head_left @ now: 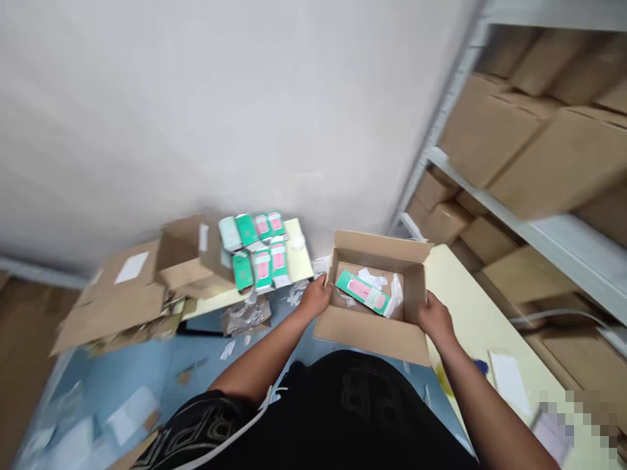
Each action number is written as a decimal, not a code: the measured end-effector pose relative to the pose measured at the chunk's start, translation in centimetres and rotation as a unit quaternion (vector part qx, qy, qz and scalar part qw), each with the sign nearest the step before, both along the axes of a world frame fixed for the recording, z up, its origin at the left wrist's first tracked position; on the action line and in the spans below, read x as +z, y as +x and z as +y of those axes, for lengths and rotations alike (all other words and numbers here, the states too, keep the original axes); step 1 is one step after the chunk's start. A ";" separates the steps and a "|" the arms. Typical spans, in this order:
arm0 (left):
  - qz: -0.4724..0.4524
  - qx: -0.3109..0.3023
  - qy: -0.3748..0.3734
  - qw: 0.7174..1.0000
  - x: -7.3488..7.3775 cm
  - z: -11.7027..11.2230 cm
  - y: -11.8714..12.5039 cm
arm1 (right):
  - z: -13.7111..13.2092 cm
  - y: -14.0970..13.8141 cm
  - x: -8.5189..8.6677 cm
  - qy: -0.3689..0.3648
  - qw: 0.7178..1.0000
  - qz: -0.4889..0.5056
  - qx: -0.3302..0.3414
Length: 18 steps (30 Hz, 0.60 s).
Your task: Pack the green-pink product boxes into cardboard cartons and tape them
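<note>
An open cardboard box (372, 325) is held up in front of my body, its flaps spread. My left hand (316, 297) is closed on its left side wall, and my right hand (435, 318) grips the right side wall. Inside lie a green and pink product box (363, 291), tilted across the bottom, and crumpled white paper (373, 279). Left of my left hand, several green and pink product boxes (263, 266) stand on a pale yellow table (298, 258).
Left of the product boxes sit an open carton (183, 251) and flattened cardboard (115, 287). A second pale table (460, 294) runs along the right, beside a metal shelf (519, 212) stacked with cartons (553, 137). Paper scraps (228, 349) litter the blue floor (166, 365).
</note>
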<state>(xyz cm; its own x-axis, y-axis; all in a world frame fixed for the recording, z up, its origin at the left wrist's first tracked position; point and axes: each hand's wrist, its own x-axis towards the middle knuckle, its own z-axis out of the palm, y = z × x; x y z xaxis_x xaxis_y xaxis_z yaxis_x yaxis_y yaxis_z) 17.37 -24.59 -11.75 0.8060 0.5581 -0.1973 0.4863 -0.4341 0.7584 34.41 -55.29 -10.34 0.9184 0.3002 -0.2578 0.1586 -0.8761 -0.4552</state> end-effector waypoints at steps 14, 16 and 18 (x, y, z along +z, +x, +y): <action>0.028 0.089 0.110 0.989 3.9 15.7 -24.0 | 20.3 -10.9 1.6 0.003 0.983 0.013 0.183; -0.002 0.127 0.125 0.984 4.3 17.7 -26.5 | 22.9 -12.3 1.5 -0.007 0.977 0.013 0.212; -0.048 0.165 0.129 0.977 4.8 19.7 -28.6 | 24.9 -13.2 1.5 -0.015 0.971 0.014 0.239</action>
